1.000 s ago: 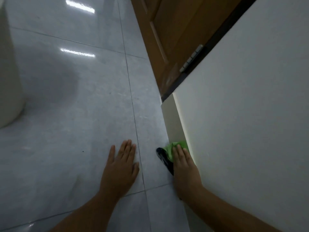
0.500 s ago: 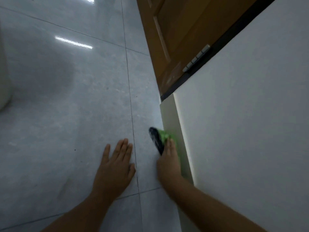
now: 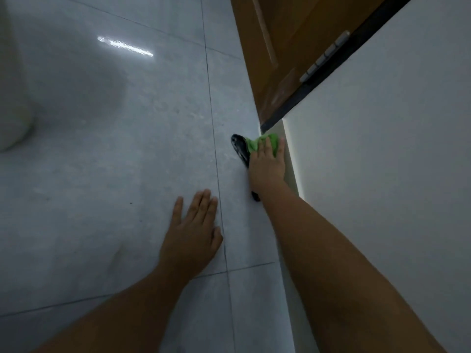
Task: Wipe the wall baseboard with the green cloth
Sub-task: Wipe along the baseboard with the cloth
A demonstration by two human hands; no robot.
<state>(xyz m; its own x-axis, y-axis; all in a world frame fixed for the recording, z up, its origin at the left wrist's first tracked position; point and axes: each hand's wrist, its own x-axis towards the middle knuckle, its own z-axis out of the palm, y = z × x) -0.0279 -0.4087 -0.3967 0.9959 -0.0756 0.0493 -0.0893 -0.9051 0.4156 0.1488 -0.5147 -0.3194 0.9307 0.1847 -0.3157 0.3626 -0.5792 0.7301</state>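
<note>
- The green cloth (image 3: 263, 143) is pressed flat against the baseboard (image 3: 286, 154) by the right hand (image 3: 267, 166); the cloth sits low on the wall, just short of the door frame (image 3: 303, 98).
- Right fingers (image 3: 266, 149) are laid out nearly straight over the cloth, w/ the palm behind it. No pinch is seen: the cloth is held by pressure, not by a closed fist.
- Key relation: the baseboard's long axis runs away from the person, from the bottom of the view up toward the door frame. The cloth lies ahead of the fingertips along that same line, so a stroke would be made fwd/back along the strip, not across it.
- Little baseboard is left ahead of the cloth before the frame's dark edge; most of the strip lies back toward the person, beside the right forearm. Judged: the next pass is better drawn backward.
- A dark glossy patch (image 3: 239, 149) is seen on the floor (image 3: 127, 149) just left of the cloth and under the wrist. What it is can't be told; possibly a reflection.
- The left hand (image 3: 193, 233) is spread flat on the floor, fingers open, nothing held; it serves as a prop, well apart from the baseboard. The right hand is clearly the nearer one to the work.
- The white wall (image 3: 382, 174) above the strip is not touched by the cloth.
</note>
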